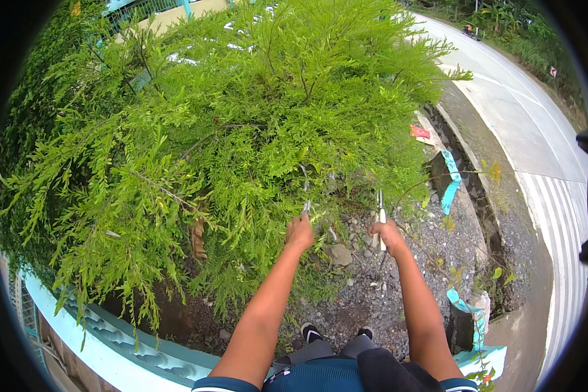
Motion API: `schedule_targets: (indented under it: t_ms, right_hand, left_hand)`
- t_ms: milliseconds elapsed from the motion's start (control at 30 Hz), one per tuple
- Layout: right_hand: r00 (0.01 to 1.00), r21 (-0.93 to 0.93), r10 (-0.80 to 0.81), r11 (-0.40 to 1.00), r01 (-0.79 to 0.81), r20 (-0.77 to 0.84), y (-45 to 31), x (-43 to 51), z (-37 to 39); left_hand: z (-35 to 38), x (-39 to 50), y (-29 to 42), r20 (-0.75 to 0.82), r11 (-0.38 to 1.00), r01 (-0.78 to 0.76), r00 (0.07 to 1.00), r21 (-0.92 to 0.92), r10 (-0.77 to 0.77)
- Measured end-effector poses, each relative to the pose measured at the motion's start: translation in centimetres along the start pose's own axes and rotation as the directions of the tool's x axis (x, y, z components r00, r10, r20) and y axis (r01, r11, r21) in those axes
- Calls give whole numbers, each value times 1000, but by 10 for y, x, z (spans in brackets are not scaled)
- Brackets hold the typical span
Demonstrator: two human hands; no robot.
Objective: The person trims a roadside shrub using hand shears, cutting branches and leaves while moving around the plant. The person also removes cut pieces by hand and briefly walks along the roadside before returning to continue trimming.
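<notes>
My right hand (pixel 391 237) grips a pair of hand shears with white handles (pixel 382 220). Their narrow metal blades point away from me at the right edge of a leafy green shrub (pixel 294 103), and the two handles look slightly apart. My left hand (pixel 301 232) is closed at the shrub's near side, on a thin whitish strip (pixel 306 208) that runs up into the leaves; its material cannot be made out. Feathery branches surround the left hand and fill much of the view.
A rounded stone (pixel 340 255) lies on the gravel (pixel 367 304) near my feet. At right, broken turquoise-painted concrete (pixel 451 196) borders a drainage ditch (pixel 490 220), with a road (pixel 514 98) beyond. A pale turquoise wall (pixel 98 349) curves along the lower left.
</notes>
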State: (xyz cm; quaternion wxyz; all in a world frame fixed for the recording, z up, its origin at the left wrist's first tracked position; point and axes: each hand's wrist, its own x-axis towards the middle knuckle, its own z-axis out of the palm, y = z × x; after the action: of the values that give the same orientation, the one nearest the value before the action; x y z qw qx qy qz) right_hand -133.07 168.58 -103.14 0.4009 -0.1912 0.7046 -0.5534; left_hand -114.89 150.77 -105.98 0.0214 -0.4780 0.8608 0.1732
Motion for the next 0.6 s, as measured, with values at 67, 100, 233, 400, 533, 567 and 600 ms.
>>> schedule_targets:
  t_ms: [67, 100, 233, 400, 533, 567, 600]
  right_hand:
    - [999, 2, -34, 999, 34, -14, -12, -2, -17]
    - [998, 1, -64, 998, 64, -19, -19, -1, -25]
    - [984, 181, -102, 975, 127, -144, -37, 10, -47]
    - [998, 327, -12, 944, 34, -68, -42, 23, -65]
    - [995, 279, -86, 955, 96, -49, -46, 23, -78]
    - [994, 263, -99, 959, 107, -47, -50, 23, -82]
    - [992, 230, -115, 965, 126, -57, -53, 21, -86]
  left_hand:
    - [-4, 14, 8, 64, 978, 68, 995, 196, -82]
    - [-10, 24, 15, 223, 960, 56, 968, 273, -120]
    - [-30, 64, 49, 554, 967, -63, 828, 246, -87]
    - [-15, 130, 122, 319, 881, 105, 946, -462, 55]
    - [3, 167, 165, 437, 434, 359, 895, -827, 93]
    - [7, 179, 182, 414, 325, 366, 906, -872, 90]
    - [13, 188, 200, 403, 206, 384, 914, -900, 57]
